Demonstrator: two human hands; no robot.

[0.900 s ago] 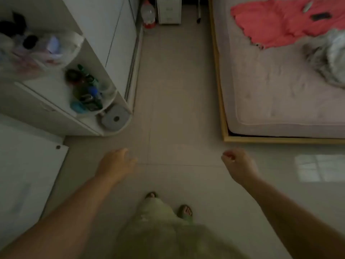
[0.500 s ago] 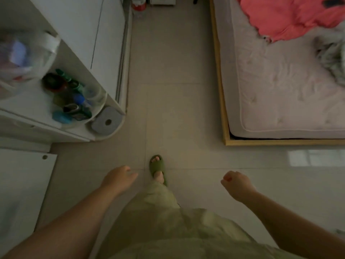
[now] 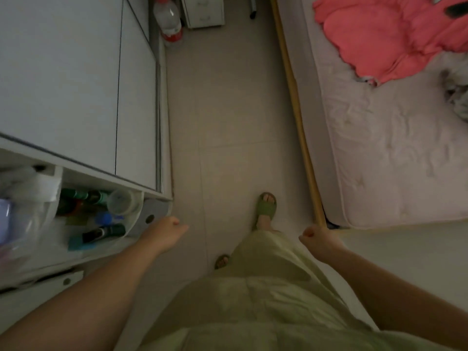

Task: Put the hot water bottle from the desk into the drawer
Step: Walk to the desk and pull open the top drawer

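Note:
Neither the hot water bottle nor a desk shows in the head view. A small white drawer unit stands at the far end of the aisle, its drawers closed. My left hand hangs in front of me beside the rounded white shelf, fingers loosely curled, holding nothing. My right hand is curled into a loose fist near the corner of the bed frame, also with nothing in it.
A white wardrobe lines the left side, with a corner shelf of bottles and a plastic bag. A bed with a wooden frame and a pink cloth fills the right. A large water bottle stands on the tiled floor.
I have stepped forward along the aisle; the shelf and the bed corner have slid nearer and lower in view. My right foot is now ahead. Both hands stay low and hold nothing.

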